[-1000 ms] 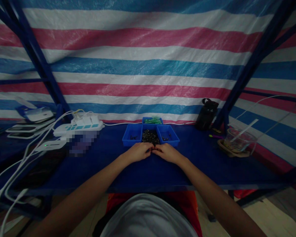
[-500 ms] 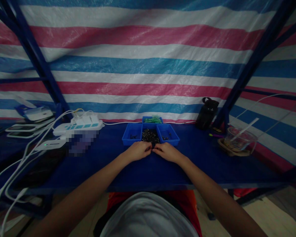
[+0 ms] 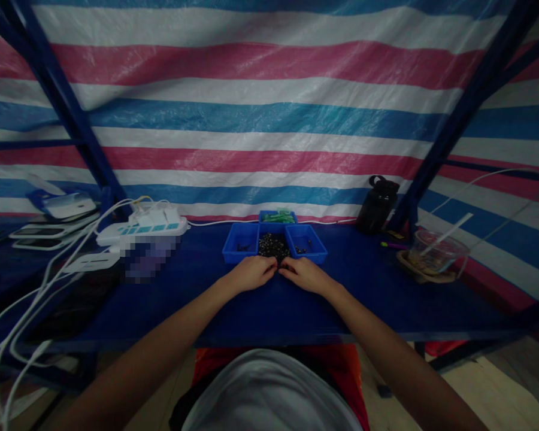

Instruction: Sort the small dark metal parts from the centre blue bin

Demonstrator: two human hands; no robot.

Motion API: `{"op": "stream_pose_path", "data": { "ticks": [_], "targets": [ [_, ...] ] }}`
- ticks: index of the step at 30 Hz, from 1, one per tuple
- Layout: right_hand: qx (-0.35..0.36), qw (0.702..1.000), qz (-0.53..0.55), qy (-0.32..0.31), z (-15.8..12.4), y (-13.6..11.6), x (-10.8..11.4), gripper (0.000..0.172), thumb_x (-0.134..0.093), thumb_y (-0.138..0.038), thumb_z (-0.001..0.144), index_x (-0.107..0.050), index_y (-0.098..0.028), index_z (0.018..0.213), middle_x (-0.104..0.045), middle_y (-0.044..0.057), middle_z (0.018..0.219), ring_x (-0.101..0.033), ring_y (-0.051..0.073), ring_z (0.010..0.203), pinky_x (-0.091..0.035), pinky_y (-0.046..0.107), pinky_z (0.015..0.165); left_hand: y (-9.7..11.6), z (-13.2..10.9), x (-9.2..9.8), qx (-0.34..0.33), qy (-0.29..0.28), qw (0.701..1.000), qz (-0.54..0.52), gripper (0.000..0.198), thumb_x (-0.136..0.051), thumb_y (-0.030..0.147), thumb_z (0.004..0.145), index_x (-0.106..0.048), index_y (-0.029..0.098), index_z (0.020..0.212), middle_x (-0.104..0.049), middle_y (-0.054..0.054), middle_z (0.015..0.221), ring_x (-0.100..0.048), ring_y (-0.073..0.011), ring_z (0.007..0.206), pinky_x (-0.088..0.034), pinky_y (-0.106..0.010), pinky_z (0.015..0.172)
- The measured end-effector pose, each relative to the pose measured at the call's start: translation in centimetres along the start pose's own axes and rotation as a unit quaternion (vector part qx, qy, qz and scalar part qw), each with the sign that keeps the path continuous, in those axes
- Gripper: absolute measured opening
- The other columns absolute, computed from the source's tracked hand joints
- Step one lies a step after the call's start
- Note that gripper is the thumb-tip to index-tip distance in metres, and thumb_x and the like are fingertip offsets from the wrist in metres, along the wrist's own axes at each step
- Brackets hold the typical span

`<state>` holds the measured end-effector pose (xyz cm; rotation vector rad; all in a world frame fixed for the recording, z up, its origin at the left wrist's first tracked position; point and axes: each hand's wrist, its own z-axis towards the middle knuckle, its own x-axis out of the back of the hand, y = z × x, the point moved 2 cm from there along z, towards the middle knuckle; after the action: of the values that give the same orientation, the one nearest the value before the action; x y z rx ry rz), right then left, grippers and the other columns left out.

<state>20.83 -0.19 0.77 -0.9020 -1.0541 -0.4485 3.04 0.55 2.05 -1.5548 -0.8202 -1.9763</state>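
Observation:
My left hand [image 3: 254,273] and my right hand [image 3: 302,274] meet fingertip to fingertip at the front of a pile of small black and silvery parts [image 3: 273,244]. The fingers of both are curled and pinched together. Whatever lies between them is too small and dark to make out. A blue tray on the left [image 3: 241,256] holds a few dark bits, and a blue tray on the right [image 3: 312,257] holds a few small shiny ones. Behind the pile, a third blue tray [image 3: 264,215] contains green packets [image 3: 279,216].
On the blue table [image 3: 269,317], a white power strip [image 3: 157,224] with chargers and tangled cables [image 3: 40,293] is at left. A black bottle [image 3: 377,205] and a plastic bowl [image 3: 438,254] with a white utensil stand at right. Striped sheeting [image 3: 269,120] hangs behind.
Both hands stay at the front of the pile. The right fingertips have shifted very slightly right, leaving a slightly wider gap between the hands.

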Motion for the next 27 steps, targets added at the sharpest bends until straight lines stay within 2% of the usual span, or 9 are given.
{"op": "stream_pose_path", "data": {
  "ticks": [5,14,27],
  "targets": [
    [-0.007,1.000,-0.001,0.004,0.00,0.00,0.01,0.020,-0.049,-0.032,0.091,-0.057,-0.019,0.102,-0.064,0.000,0.072,-0.057,0.012,0.063,-0.034,0.021,0.057,-0.01,-0.01,-0.01,0.004,-0.006,1.000,0.002,0.020,-0.040,0.031,0.092,-0.057,0.020,0.089,-0.064,-0.003,0.079,-0.061,-0.0156,0.070,-0.038,-0.022,0.060],
    [0.003,1.000,-0.021,0.002,0.06,0.18,-0.07,0.020,-0.047,-0.030,0.092,-0.062,-0.017,0.098,-0.067,0.004,0.082,-0.061,0.014,0.072,-0.037,0.023,0.065,-0.16,-0.01,-0.19,0.005,0.000,1.000,0.024,0.023,-0.037,0.031,0.094,-0.057,0.020,0.091,-0.064,-0.003,0.079,-0.061,-0.0164,0.071,-0.039,-0.022,0.060],
    [0.004,1.000,-0.016,-0.004,0.07,0.09,0.07,0.019,-0.047,-0.029,0.092,-0.062,-0.018,0.093,-0.067,0.004,0.079,-0.060,0.014,0.070,-0.037,0.023,0.065,-0.17,0.06,-0.20,0.012,-0.004,1.000,-0.010,0.020,-0.044,0.033,0.090,-0.058,0.020,0.093,-0.065,-0.002,0.078,-0.061,-0.0149,0.069,-0.038,-0.021,0.058]
  ]
}}
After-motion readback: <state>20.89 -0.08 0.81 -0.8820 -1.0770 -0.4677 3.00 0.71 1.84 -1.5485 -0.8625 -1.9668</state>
